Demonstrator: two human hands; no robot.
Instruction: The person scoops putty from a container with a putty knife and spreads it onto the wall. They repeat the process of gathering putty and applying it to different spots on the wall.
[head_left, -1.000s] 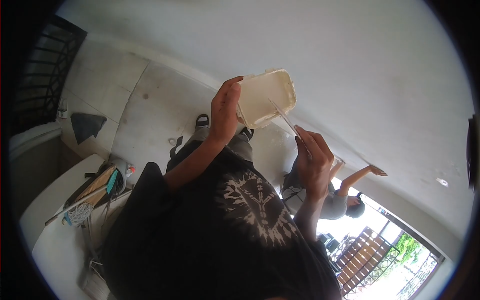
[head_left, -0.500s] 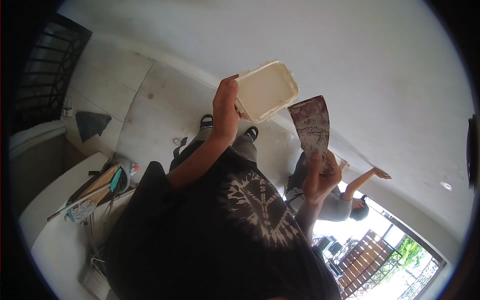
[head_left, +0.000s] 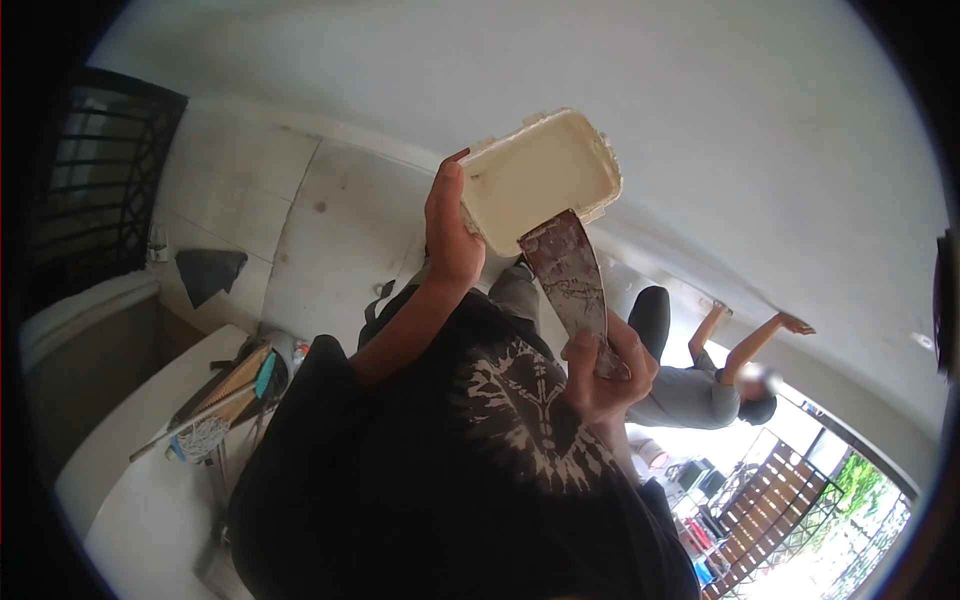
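My left hand (head_left: 453,232) grips a cream-coloured rectangular plastic tub (head_left: 609,165) by its left side, thumb at the rim. Pale residue is crusted along the tub's edges, and its open top faces me. In my right hand (head_left: 615,378) is a putty knife (head_left: 572,275), held low on the blade near the handle, which the fingers hide. Its broad blade is stained reddish brown and smeared with whitish filler. The blade's wide end overlaps the tub's lower edge in this view.
A pale wall (head_left: 740,170) rises close on the right. Another person (head_left: 690,395) stands farther along it, arms raised to the wall. Brooms and a mop (head_left: 205,435) lean at the left, near a dark cloth (head_left: 210,272) and a barred window (head_left: 110,170). A slatted gate (head_left: 765,510) stands outside.
The putty knife has moved left from beside the tub to its lower edge. The tub is tilted a little more towards me. The other person's second arm now shows against the wall.
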